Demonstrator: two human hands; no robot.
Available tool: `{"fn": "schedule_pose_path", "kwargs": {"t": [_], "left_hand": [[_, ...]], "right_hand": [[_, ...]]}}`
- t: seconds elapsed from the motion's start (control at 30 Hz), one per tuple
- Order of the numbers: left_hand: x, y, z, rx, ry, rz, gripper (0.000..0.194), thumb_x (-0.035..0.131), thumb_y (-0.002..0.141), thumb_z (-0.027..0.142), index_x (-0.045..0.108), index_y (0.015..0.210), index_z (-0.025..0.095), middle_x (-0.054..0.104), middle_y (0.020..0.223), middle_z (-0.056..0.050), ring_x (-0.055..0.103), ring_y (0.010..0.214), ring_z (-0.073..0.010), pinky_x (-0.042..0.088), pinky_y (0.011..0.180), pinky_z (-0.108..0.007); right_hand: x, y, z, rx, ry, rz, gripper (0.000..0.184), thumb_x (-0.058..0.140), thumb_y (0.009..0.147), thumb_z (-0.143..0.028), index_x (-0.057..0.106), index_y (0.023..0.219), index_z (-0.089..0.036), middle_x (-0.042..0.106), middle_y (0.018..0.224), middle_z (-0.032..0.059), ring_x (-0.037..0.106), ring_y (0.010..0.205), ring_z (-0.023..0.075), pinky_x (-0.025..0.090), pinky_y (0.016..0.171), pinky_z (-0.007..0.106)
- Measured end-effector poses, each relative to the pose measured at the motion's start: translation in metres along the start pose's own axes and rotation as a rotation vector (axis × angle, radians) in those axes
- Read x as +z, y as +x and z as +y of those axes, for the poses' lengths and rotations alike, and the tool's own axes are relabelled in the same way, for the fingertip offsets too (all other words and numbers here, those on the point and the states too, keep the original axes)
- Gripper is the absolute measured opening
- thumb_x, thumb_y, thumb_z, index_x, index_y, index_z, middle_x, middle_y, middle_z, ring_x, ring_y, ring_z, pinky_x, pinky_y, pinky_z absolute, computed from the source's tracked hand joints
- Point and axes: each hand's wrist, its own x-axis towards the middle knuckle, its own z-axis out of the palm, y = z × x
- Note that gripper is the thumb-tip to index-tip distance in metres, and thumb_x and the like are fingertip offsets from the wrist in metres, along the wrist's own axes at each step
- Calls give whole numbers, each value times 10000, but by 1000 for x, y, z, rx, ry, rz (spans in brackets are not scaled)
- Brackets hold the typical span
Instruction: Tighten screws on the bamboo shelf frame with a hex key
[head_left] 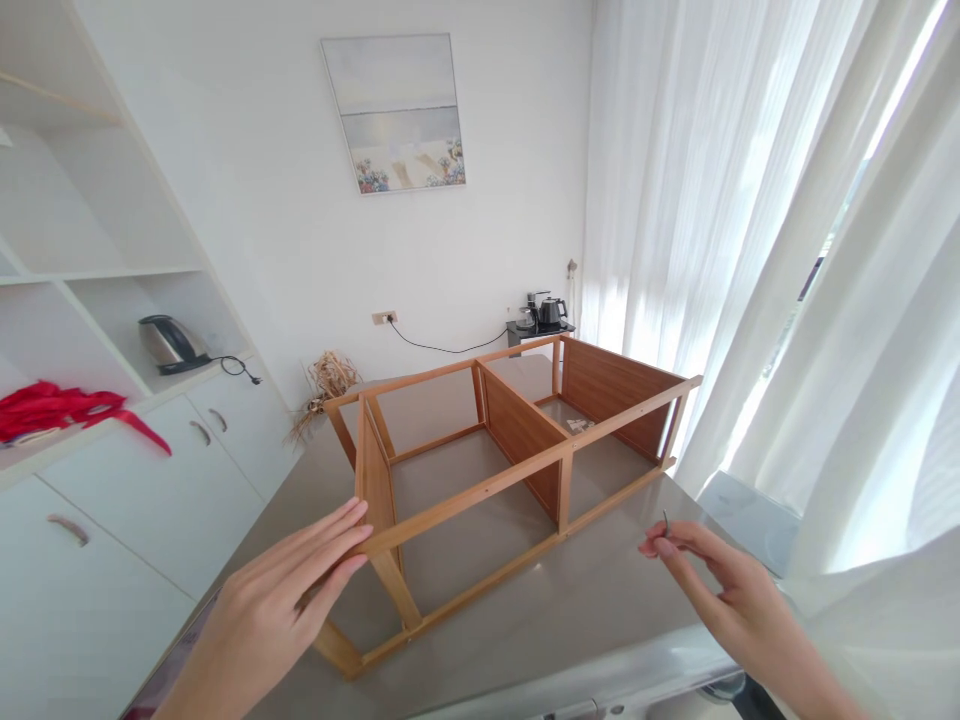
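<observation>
A wooden shelf frame (525, 465) with three brown panels lies on its side on the grey table (480, 640). My left hand (292, 580) is at its near left corner, fingers together over the end of the upper rail and partly round it. Out to the right, apart from the frame, my right hand (712, 575) is closed in a pinch. A small, thin metal piece (666, 520) sticks up from its fingertips; its lower part is hidden, so its exact kind does not show. Small pale pieces (579, 425) lie inside the frame's far bay.
White cabinets with open shelves (135, 270) line the left, holding an electric kettle (174, 343) and red cloth (64, 408). Dried plants (330, 378) stand behind the table. A coffee maker (534, 310) sits at the back. White curtains (675, 200) hang close on the right.
</observation>
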Motion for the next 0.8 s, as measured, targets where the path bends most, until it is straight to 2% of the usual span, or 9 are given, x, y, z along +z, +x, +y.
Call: {"fn": "schedule_pose_path", "kwargs": {"t": [0.23, 0.4, 0.5, 0.6, 0.7, 0.8], "left_hand": [[3, -12, -43, -61, 30, 15, 422, 601, 961, 382, 588, 1380, 329, 645, 1397, 31, 671, 1204, -219, 464, 1164, -358], [4, -15, -63, -151, -38, -44, 424, 615, 947, 439, 611, 1359, 339, 647, 1396, 27, 650, 1236, -235, 454, 1172, -401], [-6, -6, -63, -223, -102, -153, 357, 608, 955, 431, 665, 1295, 335, 649, 1395, 14, 637, 1254, -243, 465, 1154, -429], [-22, 15, -55, -272, -117, -192, 330, 555, 984, 438, 696, 1260, 322, 662, 1379, -2, 632, 1259, -235, 489, 1124, -418], [-37, 36, -46, -326, -84, -198, 385, 504, 1002, 477, 683, 1295, 304, 659, 1384, -20, 611, 1289, -248, 537, 1061, -391], [-45, 45, -40, -369, -66, -258, 389, 471, 1015, 486, 665, 1316, 335, 628, 1422, 7, 605, 1297, -237, 566, 1014, -357]], "right_hand": [[-37, 13, 20, 108, -91, 103, 389, 557, 888, -640, 683, 1032, -301, 769, 1045, 22, 727, 968, 222, 558, 545, 186], [-66, 40, 25, 119, -171, 155, 389, 538, 884, -663, 669, 1050, -337, 772, 1040, 1, 720, 993, 234, 564, 579, 241], [-80, 68, 26, 72, -242, 173, 429, 543, 857, -698, 675, 1060, -344, 778, 1034, 17, 727, 968, 266, 563, 591, 305], [-87, 102, 24, -26, -340, 158, 455, 558, 833, -724, 695, 1055, -350, 771, 1055, 20, 730, 852, 247, 556, 645, 339], [-85, 135, 17, -130, -381, 106, 495, 539, 844, -748, 707, 1035, -324, 764, 1058, 37, 712, 780, 210, 537, 663, 320], [-76, 154, 5, -224, -383, 69, 524, 522, 849, -754, 703, 1054, -307, 760, 1021, 45, 704, 767, 196, 515, 630, 288]]}}
